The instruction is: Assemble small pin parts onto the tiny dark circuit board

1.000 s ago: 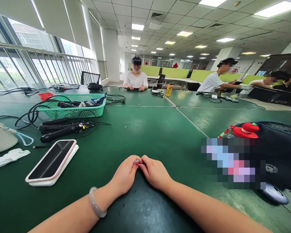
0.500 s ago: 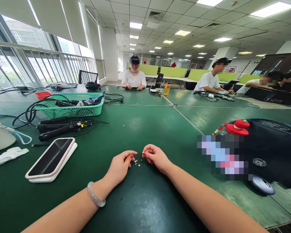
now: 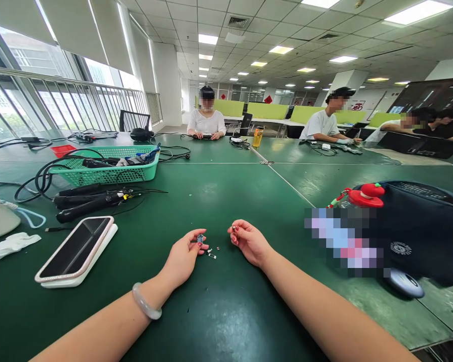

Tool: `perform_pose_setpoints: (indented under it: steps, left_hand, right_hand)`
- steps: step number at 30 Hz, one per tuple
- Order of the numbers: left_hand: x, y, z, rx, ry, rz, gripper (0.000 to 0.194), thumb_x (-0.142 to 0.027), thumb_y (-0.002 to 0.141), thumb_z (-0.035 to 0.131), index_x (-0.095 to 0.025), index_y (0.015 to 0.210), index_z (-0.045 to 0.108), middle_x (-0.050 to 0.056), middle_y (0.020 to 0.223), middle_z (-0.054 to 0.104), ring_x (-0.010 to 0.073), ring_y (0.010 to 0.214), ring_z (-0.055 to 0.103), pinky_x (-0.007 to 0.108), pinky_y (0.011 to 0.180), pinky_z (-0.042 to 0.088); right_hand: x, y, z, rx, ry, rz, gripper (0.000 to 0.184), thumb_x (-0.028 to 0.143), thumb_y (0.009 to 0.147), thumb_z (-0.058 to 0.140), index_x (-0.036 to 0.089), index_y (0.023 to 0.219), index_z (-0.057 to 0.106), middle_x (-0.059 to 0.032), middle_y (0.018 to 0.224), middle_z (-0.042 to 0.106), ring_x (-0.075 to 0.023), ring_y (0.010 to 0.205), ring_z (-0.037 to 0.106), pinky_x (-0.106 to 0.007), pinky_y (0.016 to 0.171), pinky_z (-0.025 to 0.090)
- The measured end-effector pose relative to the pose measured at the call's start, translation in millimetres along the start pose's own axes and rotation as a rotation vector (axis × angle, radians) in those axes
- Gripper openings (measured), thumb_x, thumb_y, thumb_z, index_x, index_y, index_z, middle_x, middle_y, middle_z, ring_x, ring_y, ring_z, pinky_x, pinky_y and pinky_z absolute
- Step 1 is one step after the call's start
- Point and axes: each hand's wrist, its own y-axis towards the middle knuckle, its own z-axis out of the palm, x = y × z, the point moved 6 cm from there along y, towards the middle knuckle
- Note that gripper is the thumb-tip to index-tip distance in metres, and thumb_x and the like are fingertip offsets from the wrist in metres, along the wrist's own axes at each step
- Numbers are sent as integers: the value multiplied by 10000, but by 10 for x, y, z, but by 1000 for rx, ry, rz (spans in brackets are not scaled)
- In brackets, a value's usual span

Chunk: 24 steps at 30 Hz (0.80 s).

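My left hand (image 3: 184,254) rests on the green table (image 3: 226,201) and pinches a tiny grey-blue part (image 3: 200,238) between thumb and fingertips. A pale bangle (image 3: 145,304) circles that wrist. My right hand (image 3: 249,240) sits a short way to the right, fingers curled, pinching a very small metal piece (image 3: 234,227). Between the two hands a few tiny loose parts (image 3: 211,253) lie on the table top.
A phone on a white pad (image 3: 75,251) lies to the left, with black cables (image 3: 90,198) and a green basket (image 3: 105,168) behind it. A dark bag (image 3: 423,231) with a red-capped bottle (image 3: 366,195) is at the right. Other people sit at the far side.
My hands, first pressed together on one small item, have drawn apart. Each now pinches a piece, and small parts lie between them. The view has tilted slightly.
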Motion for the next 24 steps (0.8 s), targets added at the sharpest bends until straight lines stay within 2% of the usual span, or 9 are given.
perform_pose_setpoints:
  steps: [9, 14, 19, 24]
  left_hand:
    - [-18, 9, 12, 11, -34, -65, 332, -155, 793, 507, -157, 1123, 542, 90, 1043, 622, 170, 921, 654, 332, 828, 539]
    - [28, 74, 5, -18, -72, -97, 351, -128, 741, 571, -153, 1092, 571, 69, 976, 632, 156, 855, 665, 324, 826, 532]
    - [37, 118, 8, -20, -72, -99, 398, -176, 699, 640, -142, 1092, 587, 41, 867, 648, 154, 809, 662, 316, 802, 522]
    - [30, 126, 22, -27, -8, -80, 416, -176, 696, 624, -153, 1111, 606, 32, 858, 650, 134, 759, 645, 277, 749, 509]
  right_hand:
    - [-2, -2, -12, -26, 5, -2, 271, 280, 574, 782, 180, 733, 587, -2, 693, 638, -67, 518, 449, -236, 530, 344]
    - [-24, 14, -9, -50, -46, 1, 347, 271, 553, 791, 179, 830, 603, -4, 712, 661, -60, 511, 458, -225, 520, 342]
    - [-48, 30, 18, -88, -150, 12, 339, 295, 521, 798, 156, 751, 590, -11, 701, 674, -53, 497, 483, -211, 509, 357]
    - [-90, 57, 61, -113, -284, 2, 326, 323, 531, 775, 149, 744, 601, -16, 697, 676, -53, 476, 489, -210, 494, 379]
